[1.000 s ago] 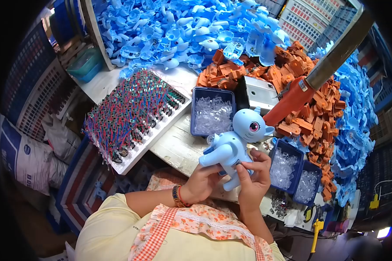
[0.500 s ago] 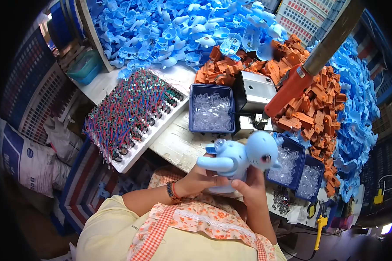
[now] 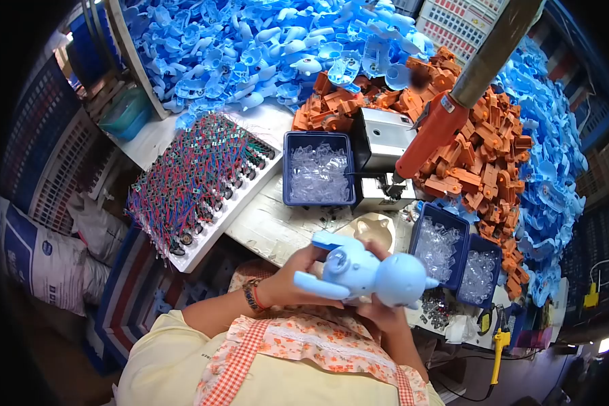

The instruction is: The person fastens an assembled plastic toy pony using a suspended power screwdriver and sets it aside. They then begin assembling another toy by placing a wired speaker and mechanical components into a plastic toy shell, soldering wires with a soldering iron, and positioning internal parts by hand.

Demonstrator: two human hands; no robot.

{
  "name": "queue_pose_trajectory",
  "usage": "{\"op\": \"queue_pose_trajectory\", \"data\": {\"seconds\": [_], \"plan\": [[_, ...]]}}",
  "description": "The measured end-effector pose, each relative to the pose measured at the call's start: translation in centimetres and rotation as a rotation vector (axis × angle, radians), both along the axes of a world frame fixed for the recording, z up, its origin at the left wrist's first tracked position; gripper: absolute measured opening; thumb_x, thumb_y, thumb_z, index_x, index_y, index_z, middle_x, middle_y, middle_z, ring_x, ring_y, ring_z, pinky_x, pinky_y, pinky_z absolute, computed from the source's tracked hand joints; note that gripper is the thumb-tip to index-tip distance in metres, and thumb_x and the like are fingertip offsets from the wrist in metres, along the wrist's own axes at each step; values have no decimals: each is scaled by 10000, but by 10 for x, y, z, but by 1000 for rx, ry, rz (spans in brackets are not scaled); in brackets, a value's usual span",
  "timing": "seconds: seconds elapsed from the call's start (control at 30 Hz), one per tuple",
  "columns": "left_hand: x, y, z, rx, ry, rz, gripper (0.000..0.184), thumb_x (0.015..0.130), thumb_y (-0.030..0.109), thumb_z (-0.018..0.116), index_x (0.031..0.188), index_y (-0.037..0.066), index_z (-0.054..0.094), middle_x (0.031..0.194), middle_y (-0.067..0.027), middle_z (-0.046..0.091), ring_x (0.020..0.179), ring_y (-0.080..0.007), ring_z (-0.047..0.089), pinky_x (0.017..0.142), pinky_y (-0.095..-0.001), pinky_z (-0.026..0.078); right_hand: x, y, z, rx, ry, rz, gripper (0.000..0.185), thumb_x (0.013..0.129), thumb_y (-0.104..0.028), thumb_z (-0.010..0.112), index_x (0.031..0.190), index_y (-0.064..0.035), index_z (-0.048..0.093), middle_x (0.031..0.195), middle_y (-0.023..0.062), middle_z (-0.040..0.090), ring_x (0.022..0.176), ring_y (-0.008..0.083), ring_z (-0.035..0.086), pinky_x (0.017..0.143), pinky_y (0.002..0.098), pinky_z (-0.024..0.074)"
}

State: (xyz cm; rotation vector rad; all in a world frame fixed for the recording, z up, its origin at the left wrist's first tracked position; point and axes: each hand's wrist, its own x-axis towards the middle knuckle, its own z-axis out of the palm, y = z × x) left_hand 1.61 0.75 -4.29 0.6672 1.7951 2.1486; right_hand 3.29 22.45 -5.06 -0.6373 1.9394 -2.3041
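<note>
Here we are at the near edge of the white table (image 3: 267, 223), and the blue toy (image 3: 358, 274) is up in the air above it, caught between two hands. The left hand (image 3: 292, 274) closes around the limb end; the right hand (image 3: 388, 318) cups the head end from below, so both are clamped on the one piece. Its long axis runs left to right, head toward the table's right edge and dipping slightly toward the wearer, with a clear round piece (the face is out of sight) showing on the upper side.

Just past the toy sits a cream holder (image 3: 374, 227), partly masked by it; the right hand looks the nearer of the two. Beyond that, a small metal box (image 3: 386, 193) with the red screwdriver (image 3: 432, 142) slanting down over it, the tallest obstacle on this side. A blue bin (image 3: 319, 201) of clear parts stands left of that box, and another bin (image 3: 461, 260) crowds in toward the right edge.

Out toward the left edge, a white tray (image 3: 231, 212) loaded with wired boards lies slantwise, well apart from the hands. Orange parts (image 3: 480, 172) bank up at the right, and blue shells (image 3: 250, 57) heap over the far edge.
</note>
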Motion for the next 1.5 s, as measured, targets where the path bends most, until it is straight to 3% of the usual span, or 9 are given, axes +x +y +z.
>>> {"op": "queue_pose_trajectory", "data": {"seconds": [0.1, 0.27, 0.53, 0.73, 1.03, 1.13, 1.2, 1.33, 1.5], "plan": [[-6, -20, 9, -66, 49, 53, 940, 603, 211, 940, 1374, 41, 430, 1348, -123, 528, 1248, -217, 516, 1058, -381, 422, 0, 1, 31, -276, 1, -55, 1221, 603, -412, 933, 1534, -86, 215, 1530, 193, 307, 1302, 321, 473, 1045, 438, 417], [-2, -36, 18, -575, 592, 207, 749, 616, 261, 900, 1271, 99, 575, 1335, -105, 581, 1344, -275, 443, 1089, -407, 385, 3, 6, 30, 78, 226, -14, 763, 611, -275, 917, 1265, -32, 609, 1292, 218, 584, 1188, 314, 577, 971, 397, 465], [26, -63, 13, -697, 616, 365, 649, 574, 289, 890, 1149, 113, 644, 1258, -76, 641, 1272, -300, 521, 1042, -438, 411, -6, -20, 25, 41, 137, 179, 684, 683, -212, 860, 1290, -51, 589, 1332, 191, 560, 1196, 301, 563, 994, 395, 448], [100, -142, 21, -431, -25, 547, 744, 537, 368, 917, 1148, 45, 643, 1163, -132, 649, 1091, -297, 607, 954, -390, 470, -6, -47, 39, 386, 124, 255, 644, 730, -186, 827, 1308, -62, 571, 1371, 179, 519, 1226, 332, 543, 1012, 394, 433], [218, -304, -146, -1368, -438, 603, 665, 499, 439, 890, 990, 38, 689, 911, -148, 707, 787, -331, 670, 757, -394, 537, -9, -39, 20, 434, 163, 147, 273, 792, 22, 699, 1061, -22, 695, 1176, 149, 628, 976, 221, 655, 773, 295, 529], [217, -297, -195, -1611, -672, 377, 869, 566, 509, 862, 1234, 21, 597, 1092, -178, 691, 1033, -298, 669, 851, -391, 537, -3, -32, 28, 525, 238, 73, 240, 784, 36, 689, 1014, -29, 710, 1091, 136, 668, 935, 213, 663, 782, 302, 522], [219, -317, -278, -1052, -633, 697, 947, 639, 540, 821, 1363, 38, 475, 1258, -180, 609, 1156, -302, 607, 901, -424, 520, 1, -26, 25, 533, 287, 30, 219, 784, 42, 689, 989, -30, 717, 1034, 132, 685, 907, 223, 667, 761, 303, 520], [146, -258, -181, 633, -577, 751, 945, 793, 629, 690, 1498, 133, 305, 1488, -121, 421, 1319, -379, 457, 1043, -631, 384, 10, -15, 19, 484, 214, -63, 196, 791, 69, 666, 960, -18, 714, 945, 125, 701, 820, 222, 676, 728, 304, 523], [87, -203, -101, 760, -370, 909, 693, 851, 469, 696, 1380, 90, 455, 1362, -130, 538, 1225, -340, 540, 958, -540, 487, 9, -11, 9, 433, 309, -145, 172, 788, 66, 691, 945, 0, 716, 913, 136, 689, 774, 210, 679, 645, 270, 530]]}}
